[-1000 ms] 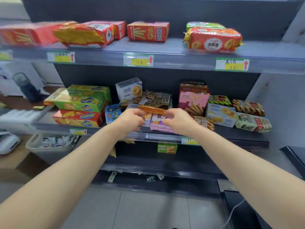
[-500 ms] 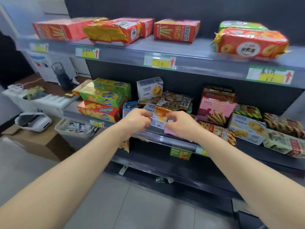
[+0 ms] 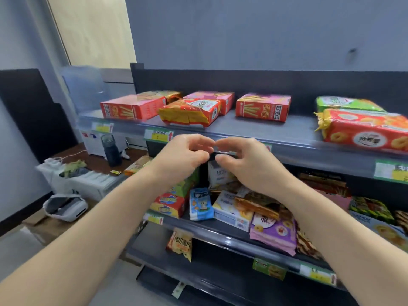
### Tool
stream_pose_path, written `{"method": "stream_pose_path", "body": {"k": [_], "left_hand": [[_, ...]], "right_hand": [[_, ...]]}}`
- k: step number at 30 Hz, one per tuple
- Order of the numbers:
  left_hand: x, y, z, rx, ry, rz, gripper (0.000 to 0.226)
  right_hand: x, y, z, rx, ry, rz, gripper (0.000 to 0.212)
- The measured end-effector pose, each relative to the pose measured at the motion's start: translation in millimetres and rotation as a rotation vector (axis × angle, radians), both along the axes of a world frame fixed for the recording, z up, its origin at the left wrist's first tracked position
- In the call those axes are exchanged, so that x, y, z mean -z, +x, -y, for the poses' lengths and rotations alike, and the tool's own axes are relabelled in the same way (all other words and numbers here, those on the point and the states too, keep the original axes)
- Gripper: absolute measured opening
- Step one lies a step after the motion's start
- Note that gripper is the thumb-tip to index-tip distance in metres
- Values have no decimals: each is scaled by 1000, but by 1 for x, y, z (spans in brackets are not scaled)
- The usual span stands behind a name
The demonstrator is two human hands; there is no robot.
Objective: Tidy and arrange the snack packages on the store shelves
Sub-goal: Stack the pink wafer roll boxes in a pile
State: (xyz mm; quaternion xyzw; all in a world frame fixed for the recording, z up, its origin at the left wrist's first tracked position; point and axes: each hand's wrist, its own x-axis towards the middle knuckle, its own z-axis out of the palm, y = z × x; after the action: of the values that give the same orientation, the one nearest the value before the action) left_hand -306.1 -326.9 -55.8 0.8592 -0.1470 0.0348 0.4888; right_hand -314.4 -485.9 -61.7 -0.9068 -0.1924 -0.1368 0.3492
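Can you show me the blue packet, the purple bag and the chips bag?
blue packet (image 3: pixel 201 204), head view, middle of its front.
purple bag (image 3: pixel 273 234), head view, middle of its front.
chips bag (image 3: pixel 180 245), head view, its printed front.

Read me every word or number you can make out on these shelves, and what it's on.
"纯切薯片": chip bag.
"金赛", last character unclear: red cookie bag.
Price tags and red boxes: too blurred to read.
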Motion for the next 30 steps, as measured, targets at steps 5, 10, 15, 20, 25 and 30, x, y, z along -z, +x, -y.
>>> {"method": "stream_pose_path", "body": {"k": [5, 10, 15, 20, 25, 30], "left_hand": [[-35, 34, -24, 52, -14, 69, 30], [-59, 82, -15, 142, -88, 23, 26], [-72, 131, 22, 169, -129, -64, 21], [-72, 173, 65, 130, -181, -205, 13], [-65, 197, 94, 40, -204, -299, 12], [-58, 205, 109, 30, -332, -376, 35]], "right_hand": [[-32, 38, -23, 137, 67, 68, 36], [-57, 86, -19, 384, 152, 51, 25], [-63, 118, 20, 687, 343, -91, 36], [-60, 136, 50, 734, 691, -296, 42], [-55, 161, 63, 727, 828, -347, 45], [-51, 178, 74, 697, 956, -368, 44]]}}
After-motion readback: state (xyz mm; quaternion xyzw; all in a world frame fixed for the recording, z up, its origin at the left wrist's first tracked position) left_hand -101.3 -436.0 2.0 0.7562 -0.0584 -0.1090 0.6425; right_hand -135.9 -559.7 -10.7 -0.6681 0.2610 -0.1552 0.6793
